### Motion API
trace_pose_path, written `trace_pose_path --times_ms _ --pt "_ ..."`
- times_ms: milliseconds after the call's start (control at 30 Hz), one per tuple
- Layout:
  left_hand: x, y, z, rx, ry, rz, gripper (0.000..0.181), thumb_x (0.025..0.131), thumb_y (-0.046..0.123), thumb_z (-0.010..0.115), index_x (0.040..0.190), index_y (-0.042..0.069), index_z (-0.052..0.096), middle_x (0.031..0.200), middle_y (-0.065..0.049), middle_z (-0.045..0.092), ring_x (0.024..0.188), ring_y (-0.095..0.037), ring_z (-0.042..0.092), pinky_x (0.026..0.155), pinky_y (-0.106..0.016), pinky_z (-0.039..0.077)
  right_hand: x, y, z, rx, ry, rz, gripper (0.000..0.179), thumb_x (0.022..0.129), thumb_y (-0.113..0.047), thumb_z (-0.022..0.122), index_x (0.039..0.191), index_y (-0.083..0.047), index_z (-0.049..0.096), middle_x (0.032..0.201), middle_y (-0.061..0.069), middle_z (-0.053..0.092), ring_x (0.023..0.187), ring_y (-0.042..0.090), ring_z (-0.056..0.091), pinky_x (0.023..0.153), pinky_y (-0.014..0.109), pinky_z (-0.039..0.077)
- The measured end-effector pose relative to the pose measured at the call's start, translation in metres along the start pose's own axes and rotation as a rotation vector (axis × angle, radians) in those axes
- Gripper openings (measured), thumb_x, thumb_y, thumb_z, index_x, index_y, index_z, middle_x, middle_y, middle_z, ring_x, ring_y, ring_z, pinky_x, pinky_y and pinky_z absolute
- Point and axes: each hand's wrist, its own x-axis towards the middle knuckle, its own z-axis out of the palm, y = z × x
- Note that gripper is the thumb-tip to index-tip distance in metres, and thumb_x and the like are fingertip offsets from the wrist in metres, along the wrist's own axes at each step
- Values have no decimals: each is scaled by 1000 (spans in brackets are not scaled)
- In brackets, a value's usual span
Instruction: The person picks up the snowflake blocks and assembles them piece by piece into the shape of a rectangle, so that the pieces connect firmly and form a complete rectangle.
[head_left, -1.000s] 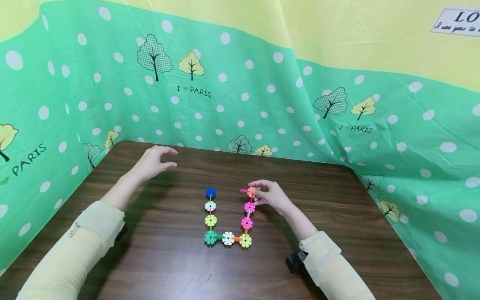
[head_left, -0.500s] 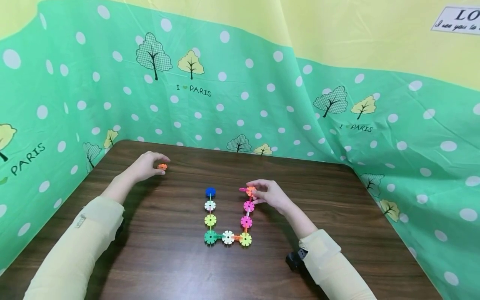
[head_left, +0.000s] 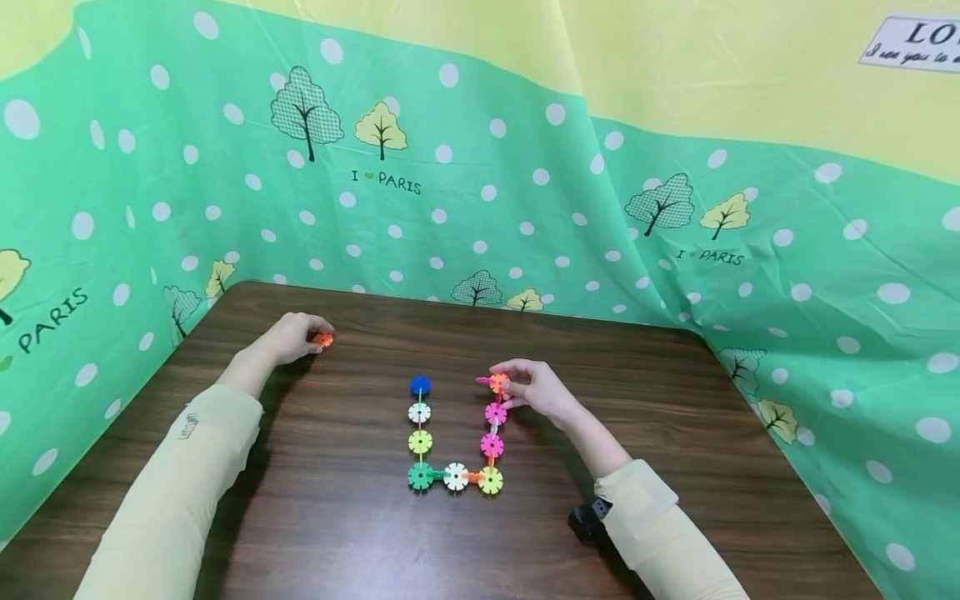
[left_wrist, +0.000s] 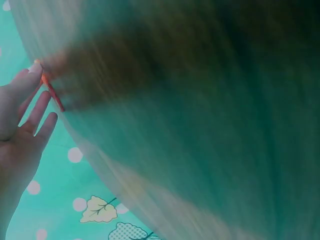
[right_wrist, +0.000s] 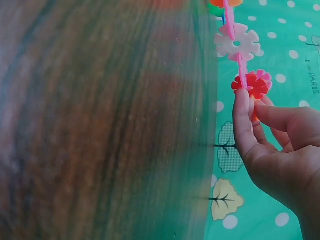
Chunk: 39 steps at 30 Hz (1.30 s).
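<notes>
In the head view, a U-shaped chain of snowflake discs lies on the wooden table (head_left: 337, 533). Its left arm runs from a blue disc (head_left: 420, 385) down to a green disc (head_left: 420, 476); a yellow disc (head_left: 491, 480) forms the other corner. My right hand (head_left: 543, 392) pinches the orange disc (head_left: 498, 382) topping the right arm, above two pink discs. A pink piece (head_left: 482, 380) juts left from it. Over at the table's far left, my left hand (head_left: 288, 337) pinches a loose orange snowflake disc (head_left: 324, 339) between thumb and fingers. The left wrist view shows it edge-on with a red edge below.
A green and yellow curtain (head_left: 450, 200) with dots and printed trees hangs behind and beside the table. Under the right sleeve (head_left: 637, 500) sits a small black device (head_left: 585, 522). Both wrist views show mostly blurred tabletop.
My left hand has moved down and slightly left. An orange disc, out of sight at first, has appeared between its fingers, which have closed on it. The right hand has kept its hold, shifting slightly left.
</notes>
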Motion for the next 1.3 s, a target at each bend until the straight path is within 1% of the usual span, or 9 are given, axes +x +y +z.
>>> trace_pose_path --times_ms 67,267,500,667,833,967,1100,1200,1300 --pt "2 0 1 -22 -10 -20 28 80 -3 70 108 -2 67 103 -19 67 98 -35 61 85 -49 49 0 0 0 4 -1 -2 33 92 7 52 125 6 55 108 20 58 75 19 60 74 42 57" --pt "3 4 0 -2 -33 -50 30 79 0 73 108 -3 67 103 -18 67 101 -34 60 88 -50 47 0 -1 0 -5 10 -7 34 91 8 53 124 5 56 108 19 59 77 20 59 71 38 57" --pt "3 7 1 3 1 -37 20 75 2 77 94 1 71 89 -11 62 82 -25 57 75 -42 50 -1 0 1 -31 8 -27 33 92 8 51 124 3 57 103 17 58 78 21 57 68 39 58" --pt "6 12 1 -21 24 -18 10 77 2 75 84 3 69 81 -6 65 76 -20 57 70 -38 50 -2 -2 3 -61 -1 -48 32 92 6 52 123 1 59 108 17 59 77 20 56 68 38 58" --pt "10 26 0 -62 51 -9 7 80 2 72 87 3 70 78 -4 67 73 -17 60 68 -36 51 -3 -4 3 -66 5 -47 30 93 4 53 122 -1 60 111 17 59 77 21 55 69 39 58" --pt "13 40 -1 -71 91 -9 4 85 7 70 87 3 70 74 -2 67 69 -14 61 67 -34 52 -3 -4 3 -80 11 -53 29 94 1 52 121 -3 62 102 18 57 77 23 53 70 42 57" --pt "14 56 -2 -89 118 -22 6 86 10 69 86 5 70 73 0 67 68 -13 61 67 -34 51 -9 -12 3 -95 10 -65 29 95 3 48 120 -3 62 95 22 54 78 30 53 73 52 54" --pt "13 70 -3 -113 138 -35 5 86 10 68 85 5 70 73 -1 68 67 -12 61 67 -35 51 -9 -14 4 -105 18 -70 31 95 4 46 119 -4 63 93 21 54 78 29 54 73 50 54" --pt "12 81 -3 -128 173 -39 6 86 11 69 83 6 70 72 -1 69 65 -12 62 66 -35 51 -6 -7 3 -115 42 -72 31 95 3 47 117 -8 65 92 15 55 76 22 55 71 43 56"
